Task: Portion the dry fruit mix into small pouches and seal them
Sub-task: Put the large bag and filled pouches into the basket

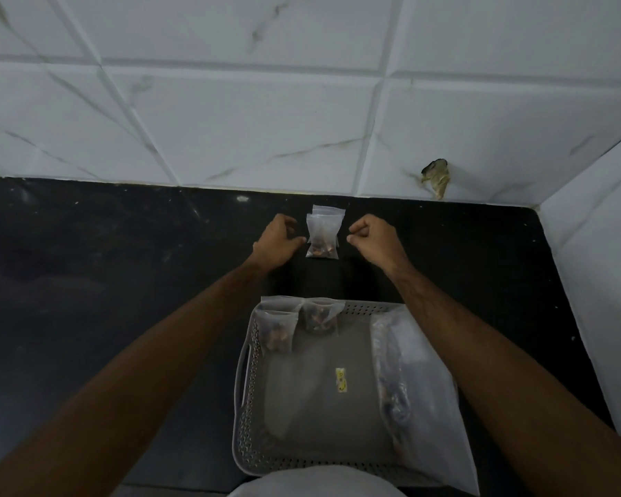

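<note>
A small clear pouch (322, 234) with brown dry fruit at its bottom lies on the black counter (122, 263), stacked over another pouch (328, 210) behind it. My left hand (278, 242) sits just left of it with curled fingers, its thumb tip at the pouch's left edge. To the right, my right hand (373, 240) is curled too, a small gap away from the pouch. Two filled pouches (276, 328) (319, 317) lean in the far left corner of a grey perforated basket (244, 407). A large clear bag of mix (409, 371) lies along the basket's right side.
White marble-look tiled wall (266, 120) rises behind the counter, and a side wall (606, 263) closes the right. A damaged spot (436, 177) marks the back wall. A yellow sticker (341, 380) is on the basket floor. Dark counter extends to the left.
</note>
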Action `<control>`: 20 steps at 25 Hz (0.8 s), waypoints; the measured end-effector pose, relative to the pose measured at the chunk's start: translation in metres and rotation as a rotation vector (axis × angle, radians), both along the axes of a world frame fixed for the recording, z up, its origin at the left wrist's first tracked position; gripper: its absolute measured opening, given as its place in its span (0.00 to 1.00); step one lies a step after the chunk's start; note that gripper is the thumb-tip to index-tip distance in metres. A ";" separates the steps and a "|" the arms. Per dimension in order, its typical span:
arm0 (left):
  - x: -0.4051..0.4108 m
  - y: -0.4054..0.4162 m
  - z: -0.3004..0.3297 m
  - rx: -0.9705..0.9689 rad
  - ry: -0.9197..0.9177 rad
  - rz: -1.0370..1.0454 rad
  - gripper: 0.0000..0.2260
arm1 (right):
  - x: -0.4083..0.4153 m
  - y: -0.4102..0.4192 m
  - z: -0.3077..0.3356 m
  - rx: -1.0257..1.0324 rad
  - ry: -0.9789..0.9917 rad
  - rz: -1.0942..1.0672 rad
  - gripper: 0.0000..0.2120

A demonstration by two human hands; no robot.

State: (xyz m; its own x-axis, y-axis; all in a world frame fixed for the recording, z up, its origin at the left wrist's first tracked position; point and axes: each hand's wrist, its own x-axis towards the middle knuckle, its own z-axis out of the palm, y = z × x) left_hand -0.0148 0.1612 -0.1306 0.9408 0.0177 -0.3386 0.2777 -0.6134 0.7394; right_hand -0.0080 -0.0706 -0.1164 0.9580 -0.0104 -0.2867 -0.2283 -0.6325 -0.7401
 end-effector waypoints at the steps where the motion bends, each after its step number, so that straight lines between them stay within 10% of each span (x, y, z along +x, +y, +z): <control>1: 0.008 -0.005 -0.003 -0.018 0.051 0.032 0.23 | 0.005 0.005 -0.005 0.002 0.015 -0.001 0.08; 12: 0.030 -0.028 -0.024 -0.099 0.017 0.138 0.08 | 0.018 0.035 -0.036 0.148 0.120 -0.157 0.09; 20: -0.017 -0.008 0.037 -0.152 -0.222 -0.281 0.04 | -0.031 0.016 0.025 0.196 -0.154 0.136 0.02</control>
State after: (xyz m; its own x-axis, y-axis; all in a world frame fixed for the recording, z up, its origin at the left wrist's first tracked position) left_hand -0.0317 0.1531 -0.0932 0.9526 -0.2857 -0.1047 -0.0630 -0.5219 0.8507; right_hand -0.0385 -0.0545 -0.0917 0.9792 0.1624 -0.1216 -0.0267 -0.4913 -0.8706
